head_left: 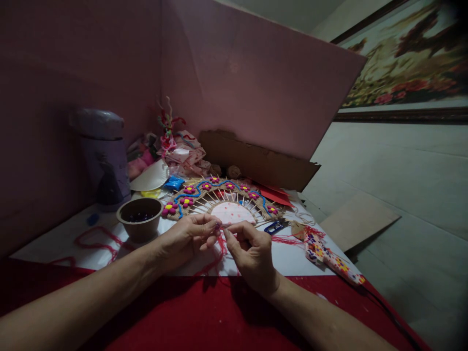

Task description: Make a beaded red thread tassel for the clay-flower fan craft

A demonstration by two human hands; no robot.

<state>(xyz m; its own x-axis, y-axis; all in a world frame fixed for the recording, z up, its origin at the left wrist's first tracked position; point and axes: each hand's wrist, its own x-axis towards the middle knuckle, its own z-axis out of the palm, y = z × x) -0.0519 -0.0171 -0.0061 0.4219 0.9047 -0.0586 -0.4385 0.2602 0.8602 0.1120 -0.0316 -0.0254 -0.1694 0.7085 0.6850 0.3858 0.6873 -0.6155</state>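
Note:
My left hand (188, 236) and my right hand (250, 251) meet over the white sheet (292, 256), both pinched on a bundle of red thread (219, 248) that hangs down between them. Just behind the hands lies a fan-shaped craft piece (223, 200) of sticks and jute. It has a pale pink centre, a blue cord and pink flowers with yellow middles along its rim.
A brown bowl (140, 218) stands left of the hands, with loose red thread (98, 241) beside it. A purple lidded container (104, 158), craft scraps (183, 153), a blue clipper (275, 226), a patterned tool (331, 258), a pink board (256, 73) and cardboard (256, 161) surround the red cloth (219, 317).

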